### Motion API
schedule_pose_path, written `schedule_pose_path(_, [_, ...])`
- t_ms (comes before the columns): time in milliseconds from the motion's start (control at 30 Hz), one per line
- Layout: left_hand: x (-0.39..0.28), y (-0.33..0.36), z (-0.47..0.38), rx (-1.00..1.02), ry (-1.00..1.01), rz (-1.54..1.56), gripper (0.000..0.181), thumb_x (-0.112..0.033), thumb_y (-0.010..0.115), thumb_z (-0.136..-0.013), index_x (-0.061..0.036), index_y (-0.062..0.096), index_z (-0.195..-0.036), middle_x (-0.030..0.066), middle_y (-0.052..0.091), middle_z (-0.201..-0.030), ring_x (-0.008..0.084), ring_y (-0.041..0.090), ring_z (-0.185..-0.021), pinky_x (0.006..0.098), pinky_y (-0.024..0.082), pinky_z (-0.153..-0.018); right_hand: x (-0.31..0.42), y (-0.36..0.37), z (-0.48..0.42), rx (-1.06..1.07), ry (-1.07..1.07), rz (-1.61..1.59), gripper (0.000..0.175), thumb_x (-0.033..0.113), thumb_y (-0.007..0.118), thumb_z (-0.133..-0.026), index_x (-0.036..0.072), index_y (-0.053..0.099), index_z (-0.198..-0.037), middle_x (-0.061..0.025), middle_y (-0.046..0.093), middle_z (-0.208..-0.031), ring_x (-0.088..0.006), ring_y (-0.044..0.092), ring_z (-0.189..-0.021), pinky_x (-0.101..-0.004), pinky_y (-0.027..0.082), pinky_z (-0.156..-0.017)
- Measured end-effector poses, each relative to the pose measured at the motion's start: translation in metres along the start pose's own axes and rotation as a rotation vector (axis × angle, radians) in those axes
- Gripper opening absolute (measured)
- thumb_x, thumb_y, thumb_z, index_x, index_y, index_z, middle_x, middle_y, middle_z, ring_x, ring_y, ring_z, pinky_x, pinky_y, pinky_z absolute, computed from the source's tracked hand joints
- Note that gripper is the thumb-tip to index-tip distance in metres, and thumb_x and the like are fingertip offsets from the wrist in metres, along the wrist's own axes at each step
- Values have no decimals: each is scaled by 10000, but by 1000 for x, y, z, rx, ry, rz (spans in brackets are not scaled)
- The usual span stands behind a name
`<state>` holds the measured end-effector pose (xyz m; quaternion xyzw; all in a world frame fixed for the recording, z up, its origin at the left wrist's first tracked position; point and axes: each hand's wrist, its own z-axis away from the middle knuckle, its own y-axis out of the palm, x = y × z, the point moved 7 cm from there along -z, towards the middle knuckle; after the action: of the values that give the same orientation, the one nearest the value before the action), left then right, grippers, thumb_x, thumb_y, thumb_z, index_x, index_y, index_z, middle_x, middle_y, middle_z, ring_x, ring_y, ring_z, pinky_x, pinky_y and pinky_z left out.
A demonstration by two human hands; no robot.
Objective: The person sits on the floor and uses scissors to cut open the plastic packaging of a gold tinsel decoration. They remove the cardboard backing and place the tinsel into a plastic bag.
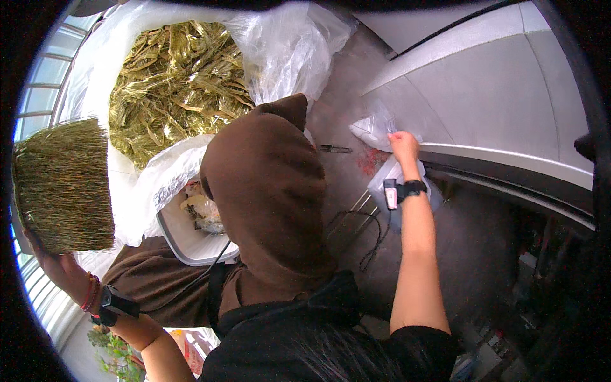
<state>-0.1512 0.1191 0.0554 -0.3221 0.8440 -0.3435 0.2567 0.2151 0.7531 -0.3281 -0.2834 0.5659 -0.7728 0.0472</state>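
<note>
My left hand (56,272), at the far left, is raised and grips the lower edge of a wide brush-like bundle of olive-brown fringe (67,186). The strands hang together in a thick flat sheet. Over to the right, my right hand (405,147) pinches the gathered top of a small clear plastic bag (372,129), which rests near the floor beside a grey panel. What the bag holds is hard to make out. Just below that wrist sits a translucent plastic container or bag (379,184), partly covered by my forearm.
A large clear plastic sack (291,52) holds a heap of shiny golden-olive fringe (181,81). Between it and my brown-clothed knee (272,191) stands a grey bin (174,229) with plastic waste. A small black tool (335,149), red scraps (367,162) and a dark cable (377,248) lie on the floor.
</note>
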Motion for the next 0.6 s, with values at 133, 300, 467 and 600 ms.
schedule_pose_path(133, [10, 6, 7, -9, -33, 164, 651, -254, 569, -867, 78, 332, -1375, 187, 444, -1353, 262, 429, -1246, 356, 321, -1057, 2, -81, 11, -52, -95, -98, 297, 326, 640, -826, 35, 695, -824, -158, 677, -775, -281, 660, -718, -382, 496, -655])
schedule_pose_path(300, [58, 14, -1, -106, -357, 681, 680, -240, 630, -856, 57, 325, -1387, 170, 451, -1353, 239, 442, -1229, 340, 348, -1039, 47, -255, 50, -294, -232, -367, 227, 241, 573, -918, 29, 650, -905, -36, 647, -807, -110, 553, -755, -277, 440, -725])
schedule_pose_path(467, [44, 4, 3, -67, -74, 355, 688, -177, 657, -841, 50, 317, -1395, 174, 430, -1377, 239, 439, -1232, 337, 359, -1034, 93, -376, 118, -676, -388, -323, 176, 168, 528, -945, 16, 617, -955, 17, 584, -764, -102, 501, -700, -255, 416, -651])
schedule_pose_path(600, [44, 6, 14, -53, -100, 328, 674, -164, 648, -842, 42, 323, -1395, 176, 411, -1392, 255, 429, -1246, 342, 347, -1048, 145, -360, 130, -451, -489, 135, 143, 91, 481, -936, 29, 607, -962, -26, 600, -844, -129, 553, -780, -281, 451, -732])
